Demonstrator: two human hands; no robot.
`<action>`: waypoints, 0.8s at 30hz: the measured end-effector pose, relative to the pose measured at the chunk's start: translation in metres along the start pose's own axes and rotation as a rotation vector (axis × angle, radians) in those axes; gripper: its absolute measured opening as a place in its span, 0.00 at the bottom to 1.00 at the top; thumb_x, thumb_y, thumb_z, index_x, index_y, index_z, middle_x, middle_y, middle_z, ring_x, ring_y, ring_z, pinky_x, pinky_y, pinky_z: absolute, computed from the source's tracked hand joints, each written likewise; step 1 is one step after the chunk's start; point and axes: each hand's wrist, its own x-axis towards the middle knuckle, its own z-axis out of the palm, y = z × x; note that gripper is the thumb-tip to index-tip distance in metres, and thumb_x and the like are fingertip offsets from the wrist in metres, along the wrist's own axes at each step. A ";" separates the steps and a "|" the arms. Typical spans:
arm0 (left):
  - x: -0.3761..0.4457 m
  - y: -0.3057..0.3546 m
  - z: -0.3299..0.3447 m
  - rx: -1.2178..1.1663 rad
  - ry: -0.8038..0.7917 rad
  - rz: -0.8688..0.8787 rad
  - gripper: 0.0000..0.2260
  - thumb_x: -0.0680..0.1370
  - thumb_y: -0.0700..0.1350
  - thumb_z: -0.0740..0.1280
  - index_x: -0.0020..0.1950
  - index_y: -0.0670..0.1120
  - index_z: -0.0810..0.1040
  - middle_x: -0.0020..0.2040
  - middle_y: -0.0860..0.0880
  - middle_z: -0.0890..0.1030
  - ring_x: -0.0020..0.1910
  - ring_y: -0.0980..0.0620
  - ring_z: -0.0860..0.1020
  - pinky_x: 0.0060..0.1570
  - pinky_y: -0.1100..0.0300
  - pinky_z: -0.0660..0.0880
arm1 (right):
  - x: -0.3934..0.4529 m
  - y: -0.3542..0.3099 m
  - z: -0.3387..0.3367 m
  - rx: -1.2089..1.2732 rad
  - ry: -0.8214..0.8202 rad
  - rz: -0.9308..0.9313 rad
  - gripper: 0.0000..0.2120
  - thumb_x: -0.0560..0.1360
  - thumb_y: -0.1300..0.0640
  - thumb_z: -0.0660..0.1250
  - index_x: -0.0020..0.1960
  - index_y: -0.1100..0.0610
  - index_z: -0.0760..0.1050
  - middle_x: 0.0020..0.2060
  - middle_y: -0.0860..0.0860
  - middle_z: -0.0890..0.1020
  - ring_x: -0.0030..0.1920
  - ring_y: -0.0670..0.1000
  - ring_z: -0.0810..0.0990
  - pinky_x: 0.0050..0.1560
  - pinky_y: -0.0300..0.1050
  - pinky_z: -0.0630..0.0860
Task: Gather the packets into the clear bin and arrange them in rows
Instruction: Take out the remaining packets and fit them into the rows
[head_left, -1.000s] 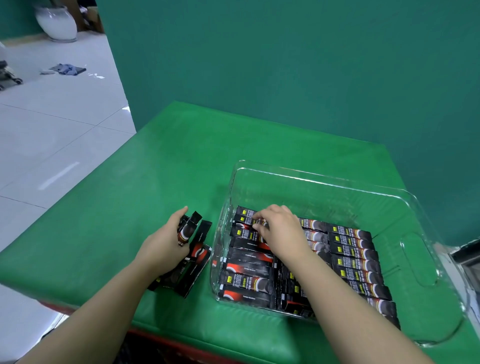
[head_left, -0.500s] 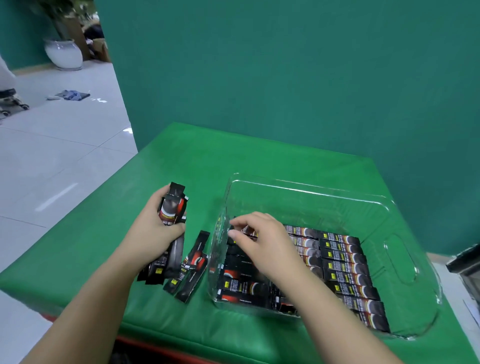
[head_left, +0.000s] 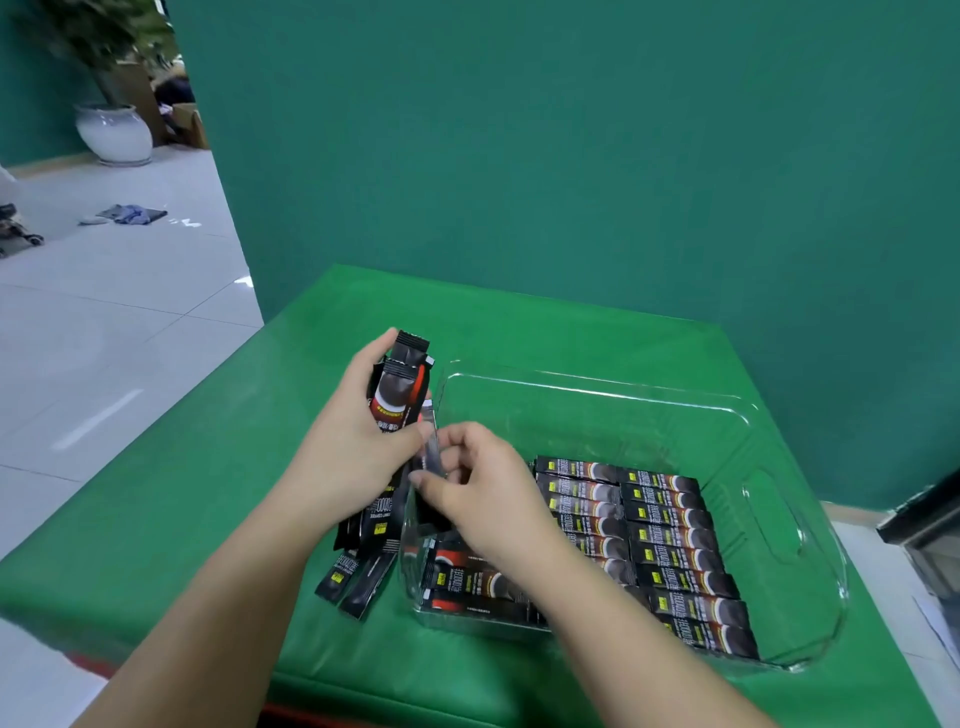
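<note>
Two hands meet at the near left corner of the clear bin (head_left: 597, 384), which sits on the green counter (head_left: 208, 467). Our left hand (head_left: 353, 457) grips a bundle of packets (head_left: 400, 395) upright, their tops sticking up toward 12 o'clock above the fingers and their lower ends hanging below the palm. Our right hand (head_left: 483, 488), just at 3 o'clock of the left, pinches a single packet (head_left: 432, 457) between thumb and fingers, right beside the bundle. Inside the bin, rows of packets (head_left: 670, 545) lie flat in neat columns across the floor, filling the near half. A few loose packets (head_left: 358, 577) rest on the counter at 9 o'clock of the bin, just outside its left wall, partly under the left wrist.
</note>
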 end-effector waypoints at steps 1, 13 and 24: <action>0.000 0.000 0.000 0.011 0.002 -0.002 0.34 0.72 0.34 0.71 0.71 0.58 0.63 0.50 0.61 0.80 0.42 0.67 0.78 0.47 0.76 0.69 | 0.000 0.002 -0.004 -0.003 0.027 0.002 0.09 0.72 0.59 0.71 0.44 0.51 0.71 0.35 0.46 0.75 0.30 0.42 0.68 0.35 0.37 0.68; -0.006 -0.010 0.002 0.089 -0.133 -0.089 0.34 0.74 0.38 0.70 0.66 0.69 0.60 0.50 0.62 0.80 0.43 0.43 0.81 0.51 0.49 0.78 | 0.001 0.054 -0.067 -0.329 0.264 0.180 0.08 0.73 0.52 0.71 0.37 0.52 0.74 0.26 0.47 0.71 0.27 0.46 0.66 0.28 0.41 0.60; -0.005 -0.016 0.005 0.057 -0.119 -0.073 0.31 0.75 0.36 0.68 0.68 0.64 0.62 0.48 0.63 0.80 0.42 0.48 0.81 0.49 0.53 0.78 | 0.009 0.062 -0.061 -0.235 0.108 0.236 0.08 0.80 0.54 0.58 0.53 0.47 0.75 0.41 0.45 0.82 0.30 0.37 0.79 0.28 0.32 0.67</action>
